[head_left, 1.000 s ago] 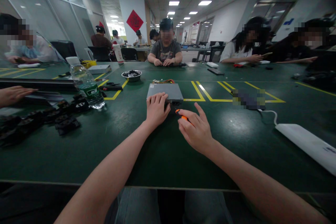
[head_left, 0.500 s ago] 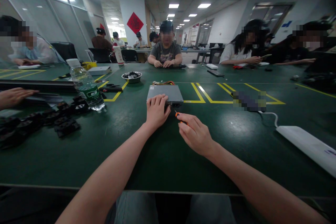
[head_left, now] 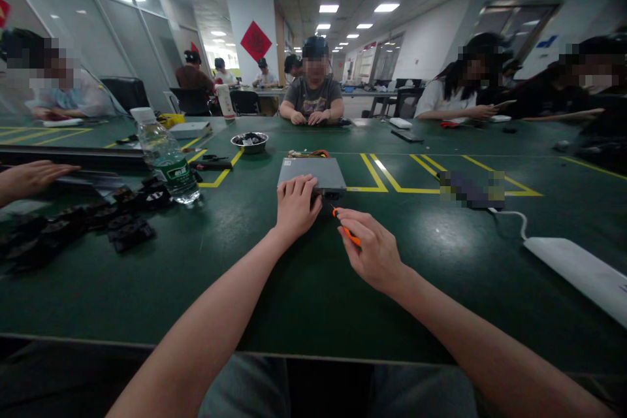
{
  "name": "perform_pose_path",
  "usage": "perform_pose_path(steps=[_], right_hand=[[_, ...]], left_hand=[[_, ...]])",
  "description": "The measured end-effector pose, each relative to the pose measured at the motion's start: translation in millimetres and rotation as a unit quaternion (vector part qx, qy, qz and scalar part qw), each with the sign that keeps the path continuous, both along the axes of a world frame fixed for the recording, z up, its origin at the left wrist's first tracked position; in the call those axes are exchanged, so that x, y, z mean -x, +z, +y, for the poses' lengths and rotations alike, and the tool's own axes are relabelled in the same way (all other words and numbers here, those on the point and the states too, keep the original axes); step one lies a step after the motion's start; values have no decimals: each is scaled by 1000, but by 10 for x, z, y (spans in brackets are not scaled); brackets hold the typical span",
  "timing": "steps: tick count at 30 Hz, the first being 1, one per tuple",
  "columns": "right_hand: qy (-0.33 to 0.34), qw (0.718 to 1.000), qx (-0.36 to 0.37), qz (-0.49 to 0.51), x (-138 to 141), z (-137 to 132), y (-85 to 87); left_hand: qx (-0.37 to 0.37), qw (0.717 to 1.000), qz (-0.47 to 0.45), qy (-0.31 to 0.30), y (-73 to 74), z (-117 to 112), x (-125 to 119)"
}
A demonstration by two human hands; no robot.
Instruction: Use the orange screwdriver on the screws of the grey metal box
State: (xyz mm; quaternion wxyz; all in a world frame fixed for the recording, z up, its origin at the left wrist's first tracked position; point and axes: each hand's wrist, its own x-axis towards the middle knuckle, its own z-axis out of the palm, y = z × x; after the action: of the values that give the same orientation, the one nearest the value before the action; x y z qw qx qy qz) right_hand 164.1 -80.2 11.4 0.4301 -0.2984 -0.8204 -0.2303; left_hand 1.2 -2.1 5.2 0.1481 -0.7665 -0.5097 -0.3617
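A flat grey metal box (head_left: 313,172) with coloured wires at its far end lies on the green table (head_left: 294,287) in front of me. My left hand (head_left: 295,204) rests on the box's near left corner, fingers curled over its edge. My right hand (head_left: 373,249) is closed around a small orange-handled screwdriver (head_left: 349,231). The screwdriver's tip points at the box's near face, just right of my left hand.
A water bottle (head_left: 165,157) and a heap of black parts (head_left: 83,222) lie at the left, beside another person's hand (head_left: 29,177). A metal bowl (head_left: 249,141) sits behind the box. A white power strip (head_left: 578,270) lies at the right. Several people sit around the table.
My right hand has closed tighter on the screwdriver and tilted it, so more of the orange handle shows. My left hand stays on the box. The view has shifted slightly.
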Motion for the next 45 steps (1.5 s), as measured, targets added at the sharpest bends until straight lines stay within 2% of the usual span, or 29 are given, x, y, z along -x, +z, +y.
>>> perform_pose_path(steps=[2, 6, 12, 15, 18, 25, 34, 40, 45], right_hand=[[-12, 1000, 6, -5, 13, -11, 12], [-63, 997, -41, -19, 0, -30, 70], [2, 1000, -22, 17, -15, -26, 81], [-33, 999, -5, 18, -19, -9, 55], [-67, 998, -18, -9, -30, 2, 54], [-44, 994, -82, -63, 0, -33, 120], [-39, 992, -92, -74, -14, -30, 111], [-32, 993, -108, -30, -166, -54, 141], [-52, 993, -101, 3, -360, -12, 127]], left_hand=[[2, 1000, -2, -2, 5, -5, 0], [2, 1000, -3, -4, 8, -8, 1], [-8, 1000, -2, 2, -8, 0, 1], [-12, 1000, -3, 0, -7, -2, 0], [-9, 1000, -5, -4, -1, -4, -2], [-7, 1000, -3, -1, -4, 4, 1], [2, 1000, 4, 8, 7, 9, 7], [-1, 1000, 2, 6, 16, -2, 8], [-4, 1000, 4, 1, 5, 7, 20]])
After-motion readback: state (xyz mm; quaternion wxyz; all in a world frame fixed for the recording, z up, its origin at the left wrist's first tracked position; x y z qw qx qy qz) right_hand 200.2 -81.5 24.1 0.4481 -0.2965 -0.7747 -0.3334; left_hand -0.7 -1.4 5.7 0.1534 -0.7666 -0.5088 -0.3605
